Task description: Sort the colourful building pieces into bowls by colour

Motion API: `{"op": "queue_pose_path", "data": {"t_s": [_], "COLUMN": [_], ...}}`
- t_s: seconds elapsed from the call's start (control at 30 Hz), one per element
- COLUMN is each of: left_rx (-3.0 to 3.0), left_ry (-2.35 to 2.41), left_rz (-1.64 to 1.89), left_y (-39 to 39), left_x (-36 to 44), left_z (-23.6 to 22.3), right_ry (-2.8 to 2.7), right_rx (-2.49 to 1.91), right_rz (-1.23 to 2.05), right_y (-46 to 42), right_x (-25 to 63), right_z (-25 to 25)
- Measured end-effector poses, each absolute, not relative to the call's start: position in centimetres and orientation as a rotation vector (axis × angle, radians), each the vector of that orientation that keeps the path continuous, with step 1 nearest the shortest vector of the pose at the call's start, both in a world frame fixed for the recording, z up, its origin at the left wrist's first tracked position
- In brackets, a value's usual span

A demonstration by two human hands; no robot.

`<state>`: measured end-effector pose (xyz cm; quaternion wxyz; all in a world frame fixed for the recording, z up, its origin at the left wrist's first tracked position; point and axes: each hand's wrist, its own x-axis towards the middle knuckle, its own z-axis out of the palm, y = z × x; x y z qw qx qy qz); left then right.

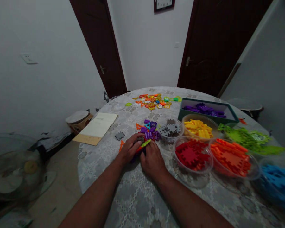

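Observation:
My left hand (130,147) and my right hand (154,158) meet near the middle of the table, both closed on a small assembly of plastic building pieces (146,143). Green, orange and dark parts of it show between my fingers; its underside is hidden. Just beyond my hands lies a loose pile of purple pieces (150,133) with some orange and blue ones mixed in. A grey toothed piece (120,136) rests apart, left of my left hand. An orange triangular piece (121,145) lies beside that hand.
Clear tubs hold grey pieces (171,129), yellow pieces (198,128), red pieces (192,155), orange pieces (231,157) and blue pieces (279,179). Behind them stands a green box (187,115) of purple pieces. Green pieces (247,137) lie right, mixed pieces (153,102) far back, a paper booklet (97,126) left.

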<state>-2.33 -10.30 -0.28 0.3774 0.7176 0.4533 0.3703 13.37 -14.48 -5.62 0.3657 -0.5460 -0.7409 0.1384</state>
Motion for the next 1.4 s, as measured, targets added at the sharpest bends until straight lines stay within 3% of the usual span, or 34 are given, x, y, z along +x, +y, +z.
{"op": "queue_pose_path", "data": {"t_s": [0.57,1.13,1.4], "left_rx": [1.993,1.22,1.24], "left_ry": [1.107,1.119,1.076], "left_rz": [1.125,1.239,1.147], "left_y": [-9.0,-8.3,-8.9], "left_x": [-2.3,-3.6,-3.2], "left_z": [-2.6,-0.7,0.3], "right_ry": [-1.741,-1.714,-1.7], "right_rx": [-1.19,-1.224,-1.261], "right_rz": [0.439,0.408,0.39], "right_y": [-13.5,-13.4,-13.3], "right_x": [14.3,14.1,13.7], "right_z": [-5.3,-6.0,-5.9]}}
